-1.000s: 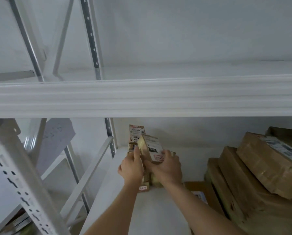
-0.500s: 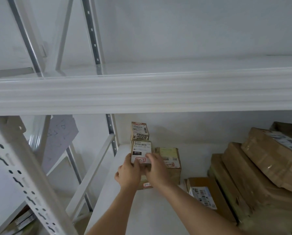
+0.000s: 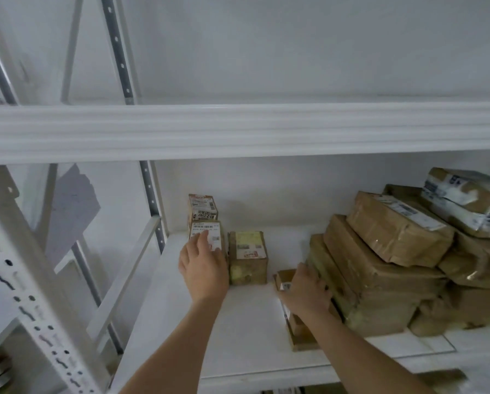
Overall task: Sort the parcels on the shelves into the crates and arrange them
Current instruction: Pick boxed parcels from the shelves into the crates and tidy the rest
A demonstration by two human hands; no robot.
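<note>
1. On the shelf point(image 3: 238, 331), a small labelled parcel point(image 3: 206, 237) was touched by the left hand point(image 3: 204, 268), its grip wide, probably to steady it.
2. A flat parcel point(image 3: 297, 322) was covered by the right hand point(image 3: 306, 294), apparently for lifting; its grip could not be told.

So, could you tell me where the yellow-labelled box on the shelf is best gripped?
Grip the yellow-labelled box across its two side faces, coming from the front. It stands upright, its right side has open shelf beside it, but the white-labelled box under the left hand sits close on its left, so fingers there would probably need to wedge in.
</note>
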